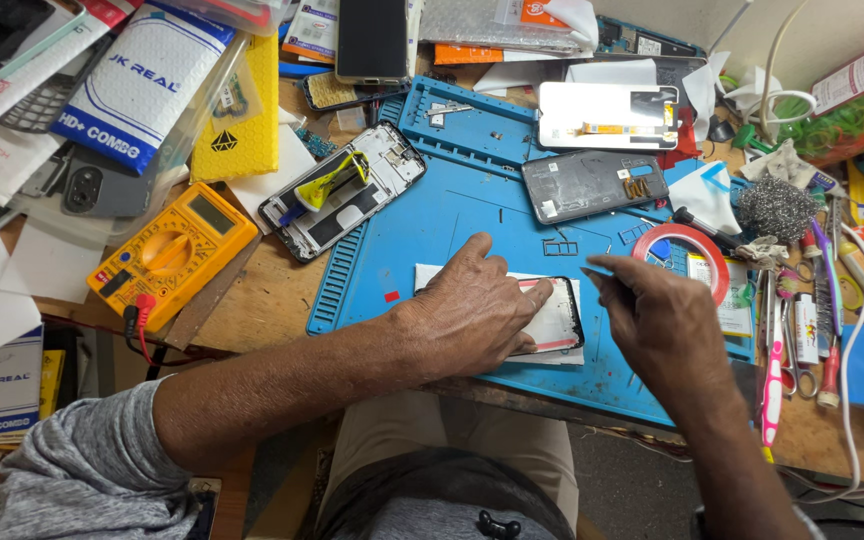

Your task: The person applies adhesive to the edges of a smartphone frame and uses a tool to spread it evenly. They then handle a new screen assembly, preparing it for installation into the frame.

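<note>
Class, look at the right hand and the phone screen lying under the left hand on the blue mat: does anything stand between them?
Nothing visible does. The right hand hovers just right of the screen, with only bare blue mat in the gap. The left hand presses on the screen's left part, leaving its right edge uncovered.

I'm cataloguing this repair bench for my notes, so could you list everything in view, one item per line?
Work mat: one, blue, centre of bench.
Phone screen panel: one, black-edged, on mat under left hand.
Phone frame: one, opened, yellow part inside, at mat's left edge.
Phone back panel: one, dark grey, top of mat.
White display part: one, above the back panel.
Multimeter: one, yellow, left on the wooden bench.
Tape roll: one, red, right of mat.
Steel wool: one, grey, far right.
Packages: several, white and blue, upper left.
Left hand: pressing on the screen panel.
Right hand: over mat's right side, fingertips pinched together.
</note>
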